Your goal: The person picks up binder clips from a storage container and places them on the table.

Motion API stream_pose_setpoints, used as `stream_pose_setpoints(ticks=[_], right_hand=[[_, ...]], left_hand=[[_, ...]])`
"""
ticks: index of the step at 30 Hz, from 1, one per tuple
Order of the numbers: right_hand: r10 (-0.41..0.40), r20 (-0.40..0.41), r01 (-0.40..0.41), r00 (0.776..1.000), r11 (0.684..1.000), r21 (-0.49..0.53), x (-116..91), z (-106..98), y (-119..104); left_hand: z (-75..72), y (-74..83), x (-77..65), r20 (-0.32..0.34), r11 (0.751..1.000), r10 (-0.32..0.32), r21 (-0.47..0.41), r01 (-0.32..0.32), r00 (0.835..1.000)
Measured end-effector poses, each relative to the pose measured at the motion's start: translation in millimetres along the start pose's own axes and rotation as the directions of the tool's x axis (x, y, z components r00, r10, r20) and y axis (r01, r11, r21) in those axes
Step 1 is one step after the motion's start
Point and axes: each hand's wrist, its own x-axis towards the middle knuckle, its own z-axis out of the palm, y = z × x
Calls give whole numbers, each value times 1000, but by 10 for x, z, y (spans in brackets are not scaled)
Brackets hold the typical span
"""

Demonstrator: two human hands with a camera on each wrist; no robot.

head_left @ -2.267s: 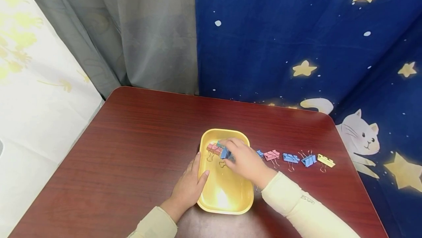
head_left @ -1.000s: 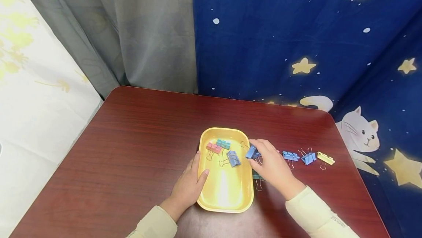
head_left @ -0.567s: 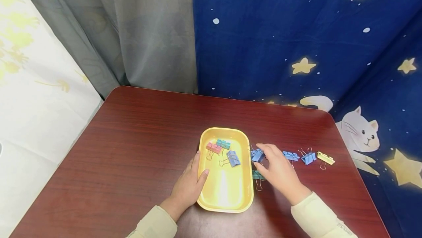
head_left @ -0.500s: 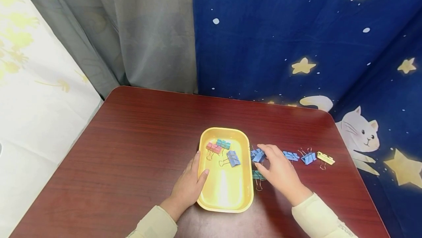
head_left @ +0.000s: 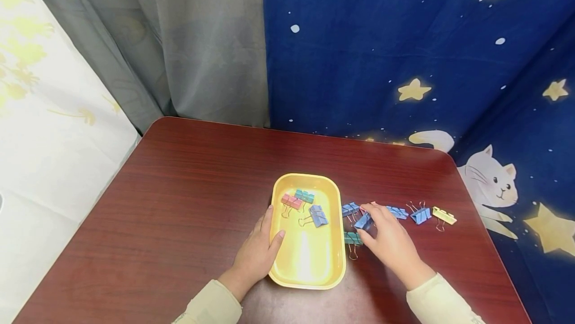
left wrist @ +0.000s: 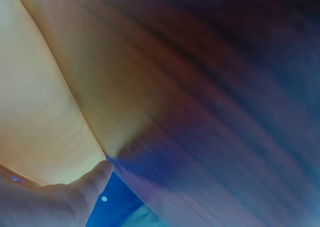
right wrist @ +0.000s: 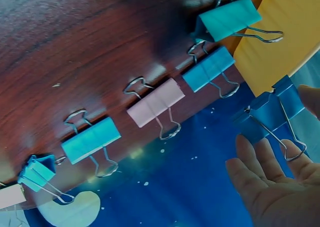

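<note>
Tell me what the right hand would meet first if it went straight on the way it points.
Probably the loose blue clip beside the yellow tray, though the right hand, holding another blue clip, may be high enough to pass over it.

The table (head_left: 193, 184) is dark red-brown with a wood grain, and on it stands a yellow tray (head_left: 310, 270). Just right of the tray lie a green clip (head_left: 353, 237) and a blue clip (head_left: 350, 208). Farther right of it come a pink clip (right wrist: 155, 102) (mostly hidden from the head camera), a second blue clip (head_left: 399, 212), a third blue clip (head_left: 421, 216), and a yellow clip (head_left: 443, 215).
</note>
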Motion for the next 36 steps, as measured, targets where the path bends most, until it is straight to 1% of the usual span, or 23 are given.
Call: stream_pose_setpoints(ticks=[5,12,18,25,36], right_hand=[[9,8,-9,1000,1000,0,-37,-4,46],[59,11,-59,998,998,-28,-89,-9,101],[55,-6,-55,998,998,-34,-111,-1,157],[75,-1,-75,997,997,-35,-144,30,226],[99,17,-99,995,994,-37,-183,82,304]], left_hand=[[-1,-3,5,-1,1000,3,-3,-3,1000],[2,-1,6,1,1000,2,-7,-2,1000],[4,0,3,0,1000,5,-2,-5,1000],[4,-9,0,-9,1000,20,-1,-20,1000],[0,-8,8,-2,1000,12,6,-12,1000]])
